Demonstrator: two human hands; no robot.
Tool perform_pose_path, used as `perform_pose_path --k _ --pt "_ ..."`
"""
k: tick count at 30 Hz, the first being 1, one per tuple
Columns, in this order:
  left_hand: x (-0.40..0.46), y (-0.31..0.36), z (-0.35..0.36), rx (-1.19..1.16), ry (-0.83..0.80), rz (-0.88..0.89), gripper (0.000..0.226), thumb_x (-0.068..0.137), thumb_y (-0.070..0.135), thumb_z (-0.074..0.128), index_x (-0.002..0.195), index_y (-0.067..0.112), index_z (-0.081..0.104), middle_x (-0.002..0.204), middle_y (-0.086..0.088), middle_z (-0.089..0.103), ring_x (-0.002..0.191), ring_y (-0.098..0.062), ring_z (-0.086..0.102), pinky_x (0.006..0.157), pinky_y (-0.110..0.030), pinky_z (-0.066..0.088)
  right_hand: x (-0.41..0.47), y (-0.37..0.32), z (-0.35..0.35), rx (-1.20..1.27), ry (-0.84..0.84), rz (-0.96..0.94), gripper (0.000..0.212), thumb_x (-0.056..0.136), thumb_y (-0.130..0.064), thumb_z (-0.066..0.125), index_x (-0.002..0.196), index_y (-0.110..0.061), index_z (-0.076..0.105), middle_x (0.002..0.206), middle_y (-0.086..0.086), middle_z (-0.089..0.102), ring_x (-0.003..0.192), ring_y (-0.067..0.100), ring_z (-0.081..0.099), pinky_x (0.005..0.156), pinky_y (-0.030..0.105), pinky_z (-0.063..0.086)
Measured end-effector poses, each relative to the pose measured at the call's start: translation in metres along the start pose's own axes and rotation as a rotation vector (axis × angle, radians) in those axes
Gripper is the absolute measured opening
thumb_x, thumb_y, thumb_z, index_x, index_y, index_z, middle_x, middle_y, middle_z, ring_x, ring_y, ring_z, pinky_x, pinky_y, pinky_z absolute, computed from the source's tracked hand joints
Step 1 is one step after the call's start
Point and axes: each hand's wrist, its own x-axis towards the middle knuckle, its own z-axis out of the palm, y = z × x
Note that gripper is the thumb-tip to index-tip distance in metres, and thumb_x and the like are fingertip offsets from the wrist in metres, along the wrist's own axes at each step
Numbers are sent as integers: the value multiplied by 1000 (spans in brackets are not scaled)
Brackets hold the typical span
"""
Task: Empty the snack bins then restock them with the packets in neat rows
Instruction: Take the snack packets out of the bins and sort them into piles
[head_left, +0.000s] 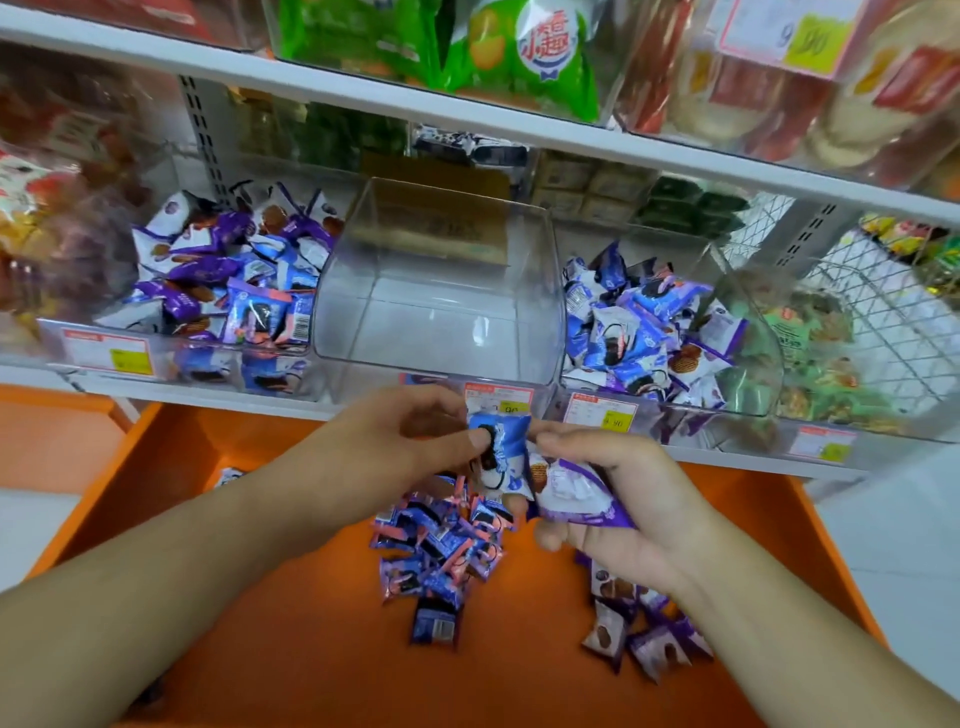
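The left hand (410, 441) pinches a blue packet (498, 457) with its thumb on the front. The right hand (608, 499) has its fingers curled around a purple packet (571, 493). Both packets are held just in front of the empty middle bin (441, 291), and they touch each other.

The bin on the left (208, 291) and the bin on the right (649, 332) are full of mixed blue and purple packets. More packets lie below on the orange counter (260, 597): a pink and blue pile (441, 551) in the middle, and a purple pile (639, 618) on the right.

What could go wrong? The two colours could get mixed up again if both packets go in the same row. The wrappers look shiny and slippery, so one could slide out of the fingers and fall into the wrong pile. The empty bin has a smooth, sloped floor, so the first packets may slip and tip over, and then the row will not be neat. The hands are close together, so one could bump the other.
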Motion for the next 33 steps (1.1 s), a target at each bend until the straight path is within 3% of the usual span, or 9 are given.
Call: perform_pose_path --k 6,11,14,17,20,24,27,29,33 --pt "-6 8 -4 2 32 -47 35 91 30 77 108 4 60 99 -8 80 95 -29 77 89 -52 62 2 4 -3 35 97 69 36 95 -32 64 112 -5 81 102 20 73 78 38 74 52 40 61" --pt "-8 1 -8 132 167 -89 34 85 42 80 100 15 65 90 -1 80 72 -15 74 68 -31 64 6 5 -7 -37 69 73 60 94 -47 62 129 1 70 111 21 71 74 31 66 53 35 53" --pt "-7 -7 -20 303 169 -102 30 85 46 80 98 23 66 88 1 78 63 -8 67 64 -31 60 9 7 -8 4 2 78 70 93 -50 61 135 6 63 118 26 65 82 33 63 61 38 53" --pt "-9 -22 -45 747 154 -84 24 88 48 77 99 33 62 94 9 72 75 -3 67 66 -24 55 13 11 -6 67 -129 74 79 86 -47 75 139 10 57 124 31 60 93 38 62 70 45 56" --pt "-14 -38 -82 1312 136 -202 34 93 55 64 118 34 53 112 4 67 94 -14 66 78 -35 58 17 18 1 93 -219 68 74 80 -22 78 140 14 53 124 32 60 102 42 65 78 50 59" --pt "-19 -52 -113 1430 99 -444 61 97 57 60 142 22 41 132 -5 59 120 -24 61 89 -35 52 22 22 10 58 -199 128 50 88 -14 63 133 7 61 124 34 62 108 48 64 80 55 60" --pt "-21 -50 -107 1255 -15 -345 61 99 50 61 151 28 39 145 0 56 124 -16 58 95 -28 50 25 21 6 -246 -15 188 39 97 -26 64 126 0 64 122 33 68 100 44 69 70 50 62" --pt "-20 -40 -91 1202 -85 -212 61 99 54 60 152 36 38 148 7 52 119 -9 54 95 -25 47 24 24 -6 -709 130 213 36 99 -34 70 125 -11 61 117 20 72 96 33 74 70 47 65" --pt "-11 -11 -54 1174 -98 68 54 100 56 56 150 43 38 151 20 44 131 -3 48 107 -24 43 15 33 -54 -1502 330 273 60 92 -55 73 136 -23 49 106 -2 65 86 16 67 66 31 53"
